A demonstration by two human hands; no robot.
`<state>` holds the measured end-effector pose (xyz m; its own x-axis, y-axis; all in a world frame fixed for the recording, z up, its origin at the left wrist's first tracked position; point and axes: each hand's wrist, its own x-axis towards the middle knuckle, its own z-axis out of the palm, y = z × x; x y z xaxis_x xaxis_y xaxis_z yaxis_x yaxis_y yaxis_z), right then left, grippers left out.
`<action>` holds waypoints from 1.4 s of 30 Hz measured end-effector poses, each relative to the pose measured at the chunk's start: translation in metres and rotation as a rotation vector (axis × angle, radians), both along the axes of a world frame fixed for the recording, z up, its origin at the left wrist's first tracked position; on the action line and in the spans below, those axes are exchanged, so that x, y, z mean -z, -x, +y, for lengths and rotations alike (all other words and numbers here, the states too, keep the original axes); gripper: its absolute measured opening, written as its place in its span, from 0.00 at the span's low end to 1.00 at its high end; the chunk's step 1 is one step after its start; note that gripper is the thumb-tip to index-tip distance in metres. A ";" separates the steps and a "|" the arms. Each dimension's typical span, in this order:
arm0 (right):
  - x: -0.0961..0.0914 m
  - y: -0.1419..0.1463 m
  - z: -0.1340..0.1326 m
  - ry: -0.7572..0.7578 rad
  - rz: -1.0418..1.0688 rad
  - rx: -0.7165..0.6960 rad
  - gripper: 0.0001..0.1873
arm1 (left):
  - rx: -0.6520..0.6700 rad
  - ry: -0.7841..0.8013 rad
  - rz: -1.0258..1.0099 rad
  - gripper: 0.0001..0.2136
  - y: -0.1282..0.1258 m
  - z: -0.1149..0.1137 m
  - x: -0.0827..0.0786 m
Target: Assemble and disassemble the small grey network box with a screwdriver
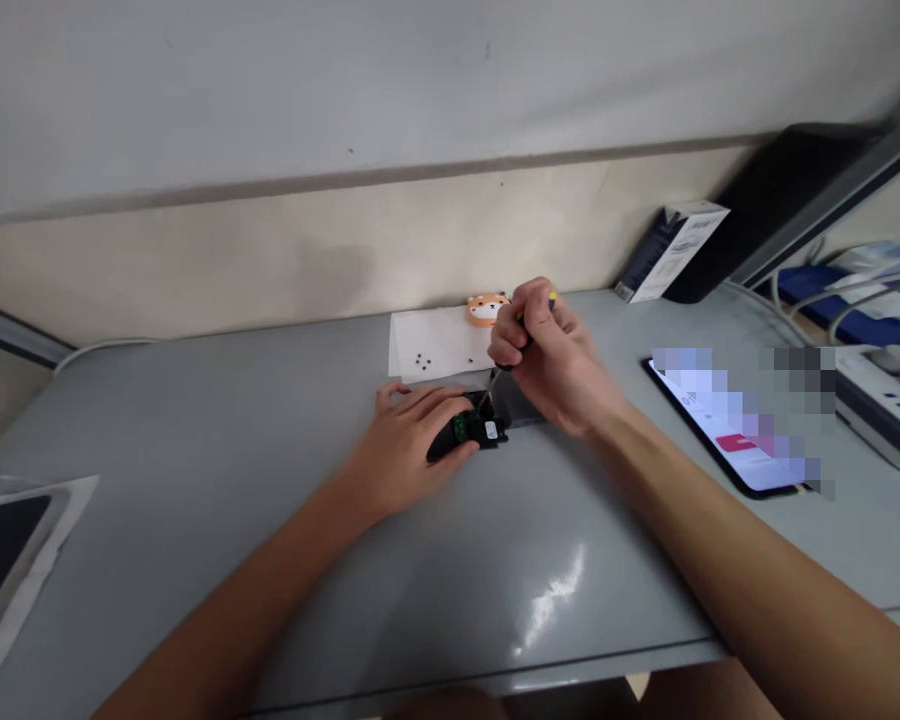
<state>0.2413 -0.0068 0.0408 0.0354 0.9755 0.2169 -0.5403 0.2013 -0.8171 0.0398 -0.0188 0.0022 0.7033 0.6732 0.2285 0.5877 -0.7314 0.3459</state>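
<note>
Fingers of the left hand (pixel 405 445) spread over and grip an opened black device (pixel 471 428), thumb along its near edge; it sits on the grey table (pixel 270 430), near the middle, green circuit board (pixel 460 427) exposed, white label (pixel 491 430) at its right end. Right hand (pixel 544 350) clenched around the handle of a screwdriver (pixel 493 384), yellow at the butt, thin shaft slanting down to the device; exact tip contact cannot be told. Dark flat piece (pixel 523 402) beneath the right hand, partly hidden. Just behind the device, white paper (pixel 439 335) bearing a loose cluster of tiny dark bits (pixel 424 361), one more apart to the right. Orange-and-white animal-faced object (pixel 484 312) at the paper's back edge. Farther right: smartphone (pixel 709 425), screen lit, partly pixelated; tilted carton (pixel 671 252) against a black cylinder (pixel 776 210).
</note>
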 end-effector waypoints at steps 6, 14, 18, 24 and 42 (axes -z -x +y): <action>-0.002 -0.003 -0.001 0.054 -0.066 -0.047 0.23 | 0.037 -0.069 -0.024 0.10 0.001 0.000 0.003; 0.003 -0.006 0.005 -0.006 -0.193 0.122 0.27 | 0.024 -0.086 -0.007 0.11 0.000 -0.001 0.001; -0.001 -0.011 0.003 0.057 -0.162 0.034 0.26 | 0.020 -0.078 0.009 0.10 0.000 -0.002 0.000; 0.004 -0.018 0.009 0.097 -0.194 0.049 0.33 | 0.021 -0.092 0.004 0.10 -0.001 -0.002 0.001; 0.009 -0.015 0.005 -0.111 -0.538 0.333 0.29 | 0.035 -0.111 0.011 0.11 0.000 -0.002 0.001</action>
<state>0.2565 -0.0015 0.0322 0.1905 0.9016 0.3883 0.0455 0.3870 -0.9210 0.0396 -0.0205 0.0009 0.7287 0.6192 0.2926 0.5645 -0.7850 0.2552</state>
